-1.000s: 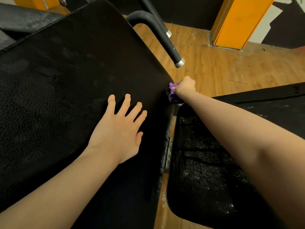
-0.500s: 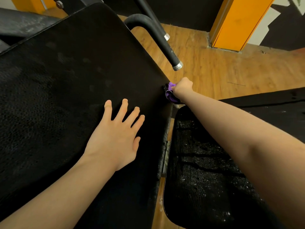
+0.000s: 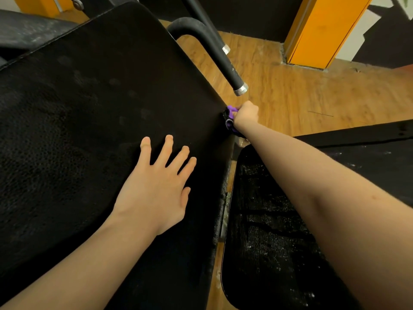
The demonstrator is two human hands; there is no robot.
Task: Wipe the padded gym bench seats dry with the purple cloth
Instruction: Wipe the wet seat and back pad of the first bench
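Tightly bunched, the purple cloth (image 3: 230, 118) is showing only as a small wad under the curled fingers of the right hand (image 3: 245, 116), which is gripping it against the far right corner of the large padded bench seat (image 3: 89, 130); its long axis cannot be told. Meanwhile the left hand (image 3: 156, 186) is lying flat on that pad, fingers spread and holding nothing. Beyond the corner a wooden floor (image 3: 290, 97) is lying open, with a wet second pad (image 3: 268, 231) just beside.

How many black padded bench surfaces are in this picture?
3, perhaps more out of frame: a large pad under the flat left hand, a wet pad lower right beneath the right forearm, and a grey-streaked pad top left.
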